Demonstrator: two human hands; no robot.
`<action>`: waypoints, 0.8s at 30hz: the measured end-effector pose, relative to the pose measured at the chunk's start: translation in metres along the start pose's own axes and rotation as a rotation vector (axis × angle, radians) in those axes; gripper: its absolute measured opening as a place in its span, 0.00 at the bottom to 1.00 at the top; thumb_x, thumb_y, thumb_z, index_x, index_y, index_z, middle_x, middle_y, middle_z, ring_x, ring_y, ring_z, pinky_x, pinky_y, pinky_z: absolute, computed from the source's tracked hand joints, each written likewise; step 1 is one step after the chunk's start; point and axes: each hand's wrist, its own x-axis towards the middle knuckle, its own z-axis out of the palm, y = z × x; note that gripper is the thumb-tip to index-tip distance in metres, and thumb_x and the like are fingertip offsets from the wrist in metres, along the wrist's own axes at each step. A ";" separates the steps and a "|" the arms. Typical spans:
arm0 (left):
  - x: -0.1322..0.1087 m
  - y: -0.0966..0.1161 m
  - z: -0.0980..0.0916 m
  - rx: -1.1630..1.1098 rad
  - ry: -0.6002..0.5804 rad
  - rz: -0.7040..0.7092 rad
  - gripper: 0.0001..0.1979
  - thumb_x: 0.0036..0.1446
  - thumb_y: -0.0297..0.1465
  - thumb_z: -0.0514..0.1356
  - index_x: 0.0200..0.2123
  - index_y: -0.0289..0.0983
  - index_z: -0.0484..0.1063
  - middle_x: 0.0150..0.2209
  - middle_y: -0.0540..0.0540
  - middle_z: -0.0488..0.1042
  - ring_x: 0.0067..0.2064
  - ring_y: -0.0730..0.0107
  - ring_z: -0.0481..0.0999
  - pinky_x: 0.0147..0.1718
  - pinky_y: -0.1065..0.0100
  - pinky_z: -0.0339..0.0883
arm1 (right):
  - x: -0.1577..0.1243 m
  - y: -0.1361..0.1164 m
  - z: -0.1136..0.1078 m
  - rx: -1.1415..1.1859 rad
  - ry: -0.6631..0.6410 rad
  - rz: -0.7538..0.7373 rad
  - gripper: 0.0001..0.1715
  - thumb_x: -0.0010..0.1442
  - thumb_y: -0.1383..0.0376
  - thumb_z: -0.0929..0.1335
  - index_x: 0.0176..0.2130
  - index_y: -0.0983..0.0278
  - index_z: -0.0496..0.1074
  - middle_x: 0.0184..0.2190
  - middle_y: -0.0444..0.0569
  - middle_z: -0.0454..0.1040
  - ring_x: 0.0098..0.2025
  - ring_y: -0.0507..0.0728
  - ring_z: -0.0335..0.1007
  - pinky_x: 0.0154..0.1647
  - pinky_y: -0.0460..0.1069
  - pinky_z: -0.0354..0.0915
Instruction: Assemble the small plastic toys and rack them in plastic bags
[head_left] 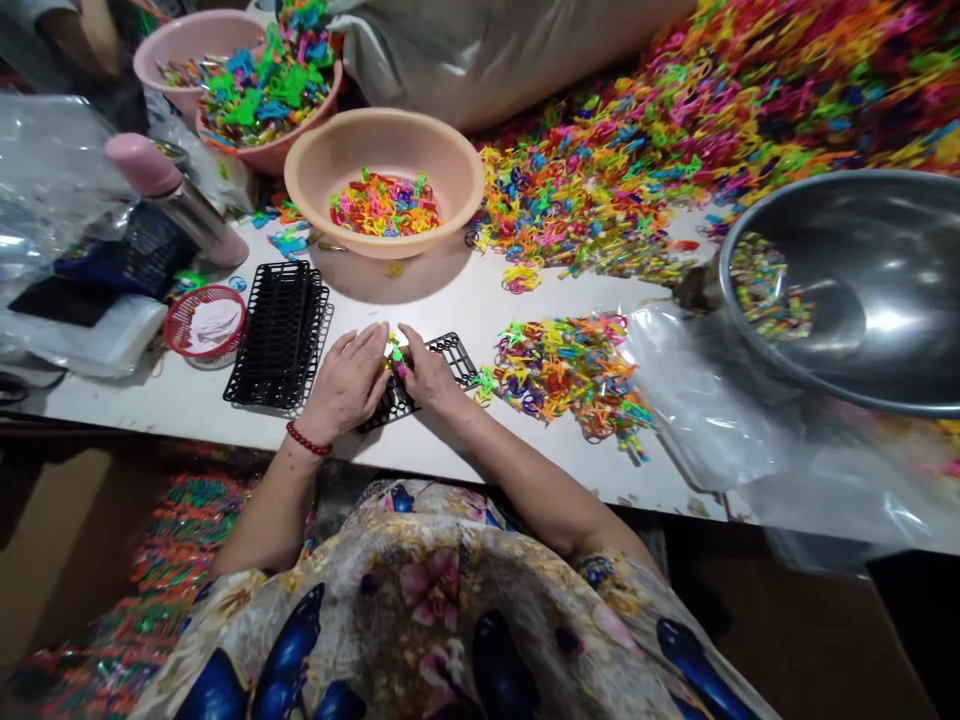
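a peach basin (450, 165) and steel bowl (892, 330) hold colourful pieces (386, 208).

White table (461, 312) with black racks (274, 340), colourful pieces (574, 375), peach basin (405, 150)

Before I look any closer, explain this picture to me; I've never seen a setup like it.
There is no machine here: a person works with two bare hands. The one picture comes from a camera worn on the head, looking forward and down.

The left hand and right hand meet over a black grid frame. Small bright pieces show between them; the exact grip is too small to tell.

On the white table, similar frames are stacked at left, a loose colourful pile lies at right, and a peach basin stands beyond the hands.
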 end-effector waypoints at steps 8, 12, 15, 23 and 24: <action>0.003 0.006 -0.004 0.006 -0.056 0.012 0.31 0.68 0.38 0.51 0.72 0.40 0.51 0.72 0.40 0.53 0.72 0.54 0.56 0.66 0.50 0.51 | 0.004 0.003 0.004 -0.300 -0.121 -0.100 0.26 0.65 0.70 0.63 0.61 0.70 0.64 0.46 0.59 0.78 0.47 0.62 0.74 0.48 0.52 0.67; 0.003 0.006 -0.004 0.022 -0.054 0.025 0.29 0.67 0.41 0.52 0.70 0.44 0.57 0.70 0.42 0.59 0.71 0.52 0.57 0.65 0.48 0.52 | 0.000 -0.003 -0.006 -0.227 -0.143 -0.126 0.26 0.66 0.68 0.65 0.62 0.67 0.63 0.48 0.56 0.77 0.48 0.60 0.74 0.50 0.52 0.68; 0.002 0.006 -0.003 0.034 -0.042 0.030 0.28 0.67 0.40 0.53 0.68 0.44 0.59 0.70 0.42 0.59 0.70 0.51 0.59 0.64 0.47 0.52 | -0.022 0.001 -0.039 -0.229 -0.001 -0.190 0.26 0.65 0.70 0.64 0.62 0.65 0.63 0.54 0.57 0.74 0.54 0.60 0.70 0.55 0.53 0.66; 0.003 0.004 -0.005 -0.003 -0.013 0.045 0.31 0.66 0.42 0.55 0.70 0.45 0.56 0.69 0.41 0.61 0.69 0.53 0.62 0.64 0.50 0.53 | -0.086 0.072 -0.166 -0.734 0.441 0.137 0.18 0.59 0.75 0.63 0.47 0.67 0.74 0.48 0.60 0.70 0.49 0.63 0.65 0.51 0.56 0.66; 0.003 0.004 -0.005 -0.003 -0.010 0.049 0.30 0.66 0.41 0.55 0.69 0.44 0.57 0.69 0.41 0.61 0.69 0.53 0.62 0.64 0.49 0.53 | -0.087 0.081 -0.174 -0.772 0.427 0.171 0.16 0.59 0.74 0.63 0.44 0.67 0.75 0.45 0.60 0.71 0.46 0.63 0.65 0.49 0.55 0.66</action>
